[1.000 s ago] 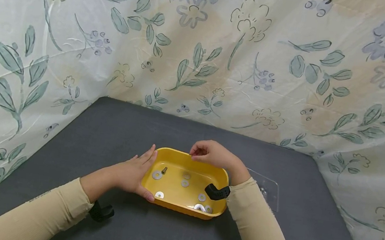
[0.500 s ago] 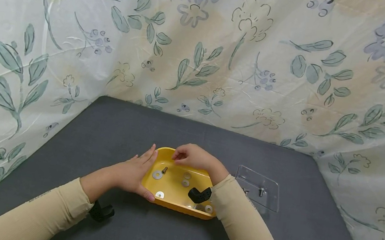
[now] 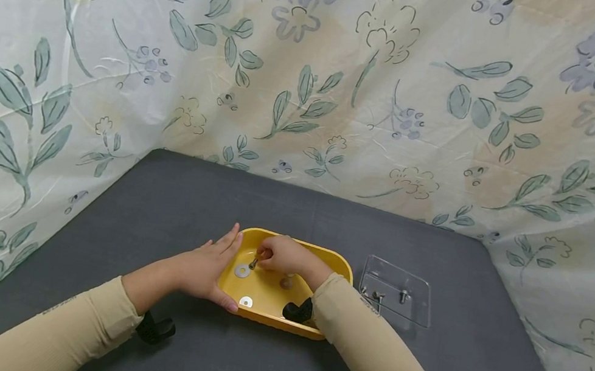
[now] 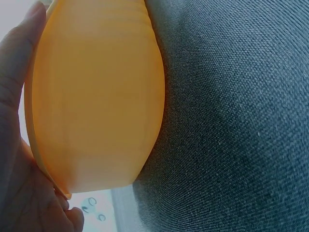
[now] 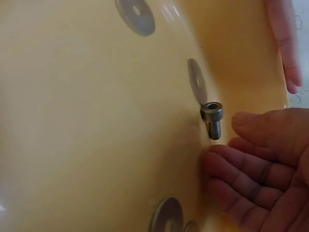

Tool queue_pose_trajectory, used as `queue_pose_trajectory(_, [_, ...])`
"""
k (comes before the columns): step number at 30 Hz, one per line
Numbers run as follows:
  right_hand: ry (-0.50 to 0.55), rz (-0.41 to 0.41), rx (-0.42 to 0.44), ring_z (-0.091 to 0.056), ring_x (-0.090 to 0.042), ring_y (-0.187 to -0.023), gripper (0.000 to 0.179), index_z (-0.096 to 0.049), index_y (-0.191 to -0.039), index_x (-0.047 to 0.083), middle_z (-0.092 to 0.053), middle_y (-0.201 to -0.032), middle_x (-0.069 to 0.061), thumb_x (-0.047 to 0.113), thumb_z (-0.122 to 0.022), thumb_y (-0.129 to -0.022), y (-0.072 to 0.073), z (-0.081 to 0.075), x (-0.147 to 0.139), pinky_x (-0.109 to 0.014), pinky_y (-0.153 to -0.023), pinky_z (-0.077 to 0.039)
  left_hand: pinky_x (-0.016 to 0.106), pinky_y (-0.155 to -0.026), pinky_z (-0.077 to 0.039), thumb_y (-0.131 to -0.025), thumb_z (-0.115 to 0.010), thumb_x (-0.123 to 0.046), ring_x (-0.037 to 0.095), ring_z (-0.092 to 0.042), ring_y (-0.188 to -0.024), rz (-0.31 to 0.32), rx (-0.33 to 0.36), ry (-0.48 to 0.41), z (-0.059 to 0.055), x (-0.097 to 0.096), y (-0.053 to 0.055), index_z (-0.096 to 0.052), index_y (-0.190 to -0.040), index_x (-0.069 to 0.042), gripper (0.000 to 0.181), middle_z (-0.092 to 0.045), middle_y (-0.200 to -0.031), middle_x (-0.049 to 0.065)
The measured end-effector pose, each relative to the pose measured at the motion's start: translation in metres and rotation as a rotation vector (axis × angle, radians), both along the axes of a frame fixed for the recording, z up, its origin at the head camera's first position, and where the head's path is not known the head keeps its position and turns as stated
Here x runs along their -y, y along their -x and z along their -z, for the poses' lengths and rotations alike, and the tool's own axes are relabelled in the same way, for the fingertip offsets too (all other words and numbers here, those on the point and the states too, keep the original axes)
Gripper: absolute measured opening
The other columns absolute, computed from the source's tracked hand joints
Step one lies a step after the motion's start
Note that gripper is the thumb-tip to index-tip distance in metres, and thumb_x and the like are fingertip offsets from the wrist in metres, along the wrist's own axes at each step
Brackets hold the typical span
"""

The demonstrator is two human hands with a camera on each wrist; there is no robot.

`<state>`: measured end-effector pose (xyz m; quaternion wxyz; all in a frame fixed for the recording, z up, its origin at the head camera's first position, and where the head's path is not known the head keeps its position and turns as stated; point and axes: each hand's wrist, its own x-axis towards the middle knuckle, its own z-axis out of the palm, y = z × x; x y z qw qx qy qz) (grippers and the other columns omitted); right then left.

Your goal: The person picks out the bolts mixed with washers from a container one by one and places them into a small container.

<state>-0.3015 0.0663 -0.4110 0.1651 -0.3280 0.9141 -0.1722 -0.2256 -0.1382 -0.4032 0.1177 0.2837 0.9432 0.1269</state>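
Note:
The yellow tray [image 3: 308, 333] stands on the dark table, flat washers [image 3: 242, 271] and a socket-head bolt [image 5: 213, 120] inside it. My left hand [image 3: 205, 267] rests against the tray's left end, thumb at the near rim, fingers straight along the far side. Inside the tray, my right hand [image 3: 284, 255] reaches toward the bolt [image 3: 253, 264]. The right wrist view has thumb and index fingertip close beside the bolt, with a gap between them. More washers [image 5: 166, 217] lie on the tray floor; my right hand and wrist hide part of it in the head view.
A clear shallow plastic tray [image 3: 415, 312] sits right of the yellow one, holding several bolts [image 3: 403, 296]. Floral cloth [image 3: 308, 89] hangs behind the table [image 3: 208, 194] and along both sides. Black wrist mounts [image 3: 298, 312] stick out from both sleeves.
My right hand has moved from the tray's far rim leftward and down into it, to the bolt. The left hand has stayed at the left end. The clear tray has come into fuller view.

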Motion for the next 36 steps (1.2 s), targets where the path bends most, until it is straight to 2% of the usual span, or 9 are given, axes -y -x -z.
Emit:
queue_pose_trajectory(8, [0.011,0.022,0.030,-0.051,-0.008,-0.064,0.017,-0.066,-0.099,0.013,-0.058,-0.079,0.006,0.021,-0.067,-0.084,0.001,0.004,0.004,-0.019,-0.061,-0.044,0.054,-0.106,-0.017,-0.055,-0.052,-0.084,0.024,-0.001,-0.140,0.000,0.008,-0.004,0.001,0.000,0.001,0.005,-0.146,-0.004,0.134,0.018,-0.150,0.011])
queue_pose_trajectory(24, [0.053,-0.020,0.065,-0.049,-0.007,-0.063,0.020,-0.060,-0.089,0.014,-0.055,-0.074,0.005,0.026,-0.073,-0.078,0.000,0.010,0.010,-0.018,-0.060,-0.042,0.054,-0.106,-0.017,-0.057,-0.052,-0.083,0.025,-0.002,-0.139,-0.002,0.005,0.003,0.000,0.001,0.001,0.006,-0.146,-0.005,0.132,0.020,-0.150,0.012])
queue_pose_trajectory(36, [0.005,-0.032,0.107,-0.050,-0.009,-0.065,0.016,-0.059,-0.090,0.013,-0.054,-0.075,0.004,0.011,-0.070,-0.080,-0.002,0.008,0.009,-0.018,-0.060,-0.044,0.055,-0.105,-0.018,-0.057,-0.052,-0.083,0.027,-0.003,-0.139,0.016,-0.009,-0.012,0.001,0.000,0.000,0.003,-0.146,-0.003,0.132,0.017,-0.150,0.014])
